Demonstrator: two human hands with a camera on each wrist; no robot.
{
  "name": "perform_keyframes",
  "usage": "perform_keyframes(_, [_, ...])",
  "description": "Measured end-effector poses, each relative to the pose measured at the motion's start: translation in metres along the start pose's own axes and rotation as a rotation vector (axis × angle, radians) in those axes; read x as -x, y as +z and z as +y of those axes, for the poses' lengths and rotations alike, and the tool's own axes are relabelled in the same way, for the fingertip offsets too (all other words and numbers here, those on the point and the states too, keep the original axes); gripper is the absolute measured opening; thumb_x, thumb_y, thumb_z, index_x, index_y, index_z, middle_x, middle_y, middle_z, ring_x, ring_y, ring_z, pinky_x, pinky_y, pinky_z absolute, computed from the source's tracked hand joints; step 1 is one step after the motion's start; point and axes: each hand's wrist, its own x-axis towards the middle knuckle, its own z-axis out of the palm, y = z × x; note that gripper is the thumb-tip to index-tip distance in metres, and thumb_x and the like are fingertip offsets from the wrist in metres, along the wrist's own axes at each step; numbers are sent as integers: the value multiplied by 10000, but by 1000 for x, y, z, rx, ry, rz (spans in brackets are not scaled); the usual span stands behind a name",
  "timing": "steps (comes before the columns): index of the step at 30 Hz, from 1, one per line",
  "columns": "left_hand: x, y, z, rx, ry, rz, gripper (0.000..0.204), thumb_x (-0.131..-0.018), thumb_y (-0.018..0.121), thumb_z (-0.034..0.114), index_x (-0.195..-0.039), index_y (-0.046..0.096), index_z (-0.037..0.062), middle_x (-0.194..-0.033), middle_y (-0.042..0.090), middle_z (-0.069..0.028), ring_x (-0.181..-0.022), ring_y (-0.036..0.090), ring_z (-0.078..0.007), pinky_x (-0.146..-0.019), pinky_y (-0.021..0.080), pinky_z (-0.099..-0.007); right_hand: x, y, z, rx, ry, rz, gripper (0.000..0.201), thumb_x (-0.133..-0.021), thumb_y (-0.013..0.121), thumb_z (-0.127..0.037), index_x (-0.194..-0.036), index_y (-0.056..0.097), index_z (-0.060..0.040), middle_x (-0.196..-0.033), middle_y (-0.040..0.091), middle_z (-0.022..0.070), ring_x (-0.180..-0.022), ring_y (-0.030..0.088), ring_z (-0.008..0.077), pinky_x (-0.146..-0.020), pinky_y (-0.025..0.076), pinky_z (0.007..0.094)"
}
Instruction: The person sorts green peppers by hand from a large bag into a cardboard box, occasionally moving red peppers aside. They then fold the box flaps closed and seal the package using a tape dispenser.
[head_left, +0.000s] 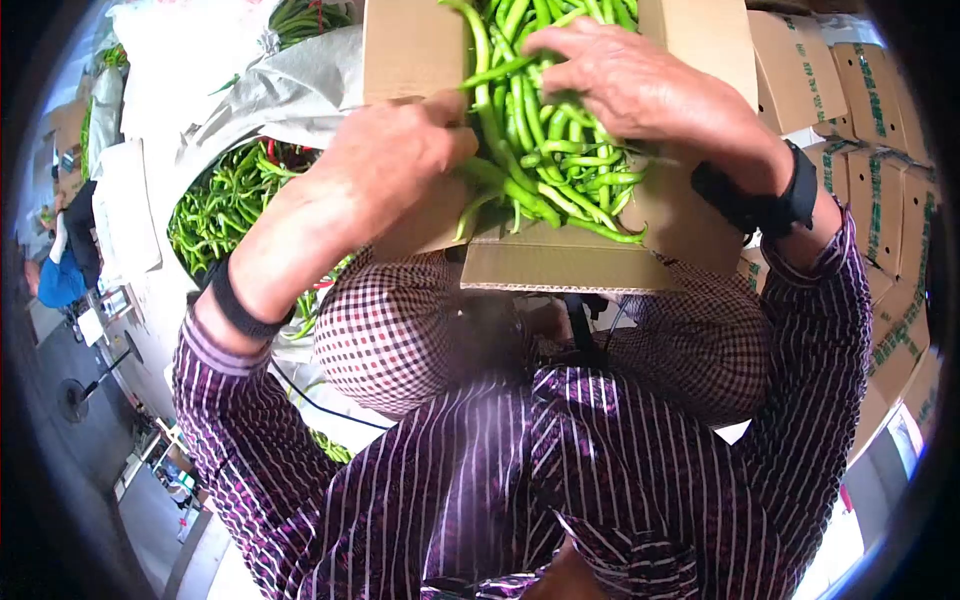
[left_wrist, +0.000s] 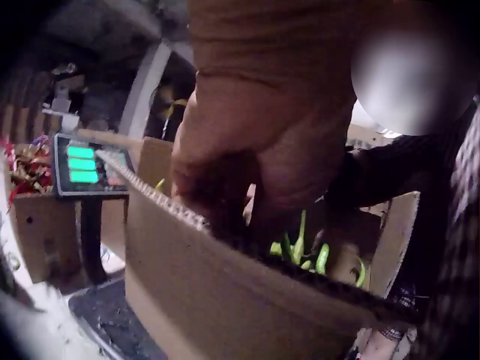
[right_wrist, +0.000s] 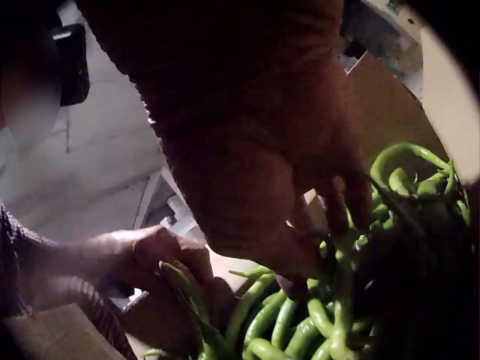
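Observation:
Long green peppers fill an open cardboard box in front of the person. At the box's left side, the left hand has curled fingers against a green pepper; its exact grip is partly hidden. In the left wrist view that hand reaches over the box wall. The right hand lies over the peppers toward the back, fingers bent loosely, touching them. Seen from the right wrist, its fingers point down among the peppers, with fingertips partly hidden.
A sack of green and red peppers stands at the left. Stacked cardboard boxes line the right side. A scale display shows beside the box. Another person in blue is at the far left.

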Motion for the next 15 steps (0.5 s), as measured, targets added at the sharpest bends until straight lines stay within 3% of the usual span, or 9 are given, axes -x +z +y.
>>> perform_keyframes(5, [-33, 3, -49, 42, 46, 413, 248, -773, 538, 46, -1005, 627, 46, -906, 585, -108, -857, 621, -325, -725, 517, -385, 9, -12, 0, 95, 49, -42, 228, -698, 563, -41, -907, 652, -20, -976, 583, 128, -944, 539, 322, -823, 453, 413])
perform_keyframes(6, [-46, 3, -45, 111, 221, 454, 261, -763, 553, 43, -1013, 629, 42, -895, 586, -113, -857, 617, -328, -737, 513, -380, 8, -15, 0, 13, 27, -28, 220, -700, 567, -44, -903, 648, -19, -967, 586, 135, -933, 541, 328, -818, 455, 413])
perform_keyframes(7, [-55, 3, -40, 182, 393, 488, 274, -754, 568, 41, -1021, 630, 37, -884, 587, -118, -856, 613, -332, -750, 509, -376, 4, -13, -11, 16, 38, 142, 171, -765, 582, -66, -920, 640, -27, -895, 609, 84, -855, 570, 238, -794, 463, 377])
perform_keyframes(8, [-60, 4, -38, 185, 385, 489, 274, -754, 568, 41, -1021, 630, 37, -884, 587, -118, -856, 613, -332, -750, 509, -376, 3, -23, -20, 13, 31, 137, 171, -765, 582, -66, -920, 640, -27, -895, 609, 84, -855, 570, 238, -794, 463, 377])
perform_keyframes(10, [-67, 5, -38, 230, 351, 516, 288, -748, 657, 44, -1033, 624, 15, -903, 622, -132, -900, 628, -323, -789, 510, -360, -15, -68, -58, -416, 588, -95, 200, -870, 586, -166, -956, 590, 14, -820, 594, 139, -721, 569, 263, -671, 470, 376])
perform_keyframes(11, [-65, -9, -40, 163, 324, 568, 213, -820, 655, 83, -1033, 636, 78, -889, 621, -93, -836, 610, -271, -720, 496, -355, -12, -60, -49, -577, 654, -75, 247, -876, 625, -213, -957, 579, 16, -761, 580, 72, -661, 539, 142, -613, 449, 310])
perform_keyframes(12, [-60, -16, -33, 323, 297, 663, 217, -730, 673, 16, -934, 625, 73, -855, 581, -122, -840, 582, -330, -716, 479, -397, -6, -53, -58, -1127, 770, -7, 297, -874, 651, -225, -1017, 561, 19, -768, 550, 22, -654, 502, 58, -558, 417, 250])
perform_keyframes(14, [-60, -16, -28, 302, 315, 635, 191, -751, 676, 32, -935, 626, 52, -867, 586, -117, -871, 588, -316, -724, 481, -388, 2, -18, -38, -1317, 440, 150, 323, -884, 652, -177, -1086, 536, 48, -771, 565, 24, -596, 493, 36, -482, 400, 188])
perform_keyframes(15, [-59, -12, -24, 307, 323, 750, 198, -745, 681, 30, -935, 626, 45, -869, 584, -117, -877, 587, -310, -731, 484, -387, -6, -16, -45, -1207, 481, 106, 178, -831, 619, -150, -976, 643, -49, -830, 610, 5, -766, 569, 106, -701, 476, 283])
